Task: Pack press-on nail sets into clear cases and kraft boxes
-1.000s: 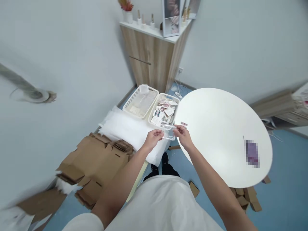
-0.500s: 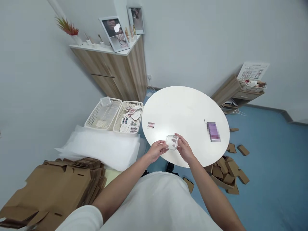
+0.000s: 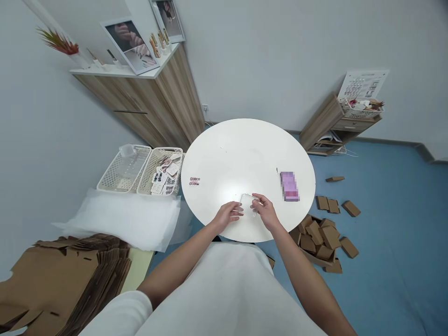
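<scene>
A small clear plastic box [image 3: 247, 204] is just over the near part of the round white table [image 3: 227, 149], hard to make out against the white top. My right hand [image 3: 266, 212] has its fingers bent round the box's right side. At the box's left edge is my left hand [image 3: 227, 217], its fingers spread apart, the tips touching or very close to the plastic. On the table's left side lies a small card with rows of reddish nail-like pieces [image 3: 194, 181]. To the right is a purple, pixelated rectangular item [image 3: 289, 186], with a tiny dark object [image 3: 277, 170] beyond it.
Left of the table stand a white basket of clear plastic boxes [image 3: 122, 168] and a white basket of cards [image 3: 163, 175]. White sheets [image 3: 119, 217] and a stack of flat cardboard [image 3: 66, 275] lie nearer. Small brown boxes [image 3: 320, 238] are heaped on the floor at right.
My left hand has loosened from the box, its fingers now apart; earlier both hands gripped it. The box looks lower and flatter to the table. The camera view has turned slightly right.
</scene>
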Demonstrator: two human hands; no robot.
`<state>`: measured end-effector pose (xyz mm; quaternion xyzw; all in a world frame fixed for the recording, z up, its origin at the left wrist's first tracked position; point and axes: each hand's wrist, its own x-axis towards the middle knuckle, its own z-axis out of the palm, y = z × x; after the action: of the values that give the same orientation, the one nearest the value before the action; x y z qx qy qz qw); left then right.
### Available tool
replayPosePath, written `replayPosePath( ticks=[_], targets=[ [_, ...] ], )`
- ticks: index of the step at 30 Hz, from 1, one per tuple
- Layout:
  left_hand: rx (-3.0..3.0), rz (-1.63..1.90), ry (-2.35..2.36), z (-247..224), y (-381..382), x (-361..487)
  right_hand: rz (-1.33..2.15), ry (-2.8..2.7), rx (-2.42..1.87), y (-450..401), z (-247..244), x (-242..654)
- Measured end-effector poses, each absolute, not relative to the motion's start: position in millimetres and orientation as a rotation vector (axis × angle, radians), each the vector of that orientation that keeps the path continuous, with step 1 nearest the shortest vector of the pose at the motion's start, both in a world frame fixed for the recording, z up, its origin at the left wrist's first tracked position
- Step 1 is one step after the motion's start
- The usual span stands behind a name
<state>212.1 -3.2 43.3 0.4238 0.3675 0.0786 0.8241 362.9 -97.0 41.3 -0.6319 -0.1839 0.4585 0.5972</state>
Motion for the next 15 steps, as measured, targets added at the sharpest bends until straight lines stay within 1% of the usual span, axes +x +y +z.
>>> replayPosePath(
  ticks=[4, 7, 15],
  targets=[
    [1.095, 0.219, 0.839, 39.2, -3.4, 220.2, 1.025, -0.465, -1.516, -97.1, 35.0, 366.2],
    [1.059, 0.241, 0.825, 34.5, -1.0, 224.0, 1.0, -0.443, -1.519, -97.2, 34.0, 364.3],
    [1.03, 0.2, 0.764, 26.9, 5.6, 218.9, 1.06, -0.461, -1.437, -107.6, 45.3, 356.9]
  ],
)
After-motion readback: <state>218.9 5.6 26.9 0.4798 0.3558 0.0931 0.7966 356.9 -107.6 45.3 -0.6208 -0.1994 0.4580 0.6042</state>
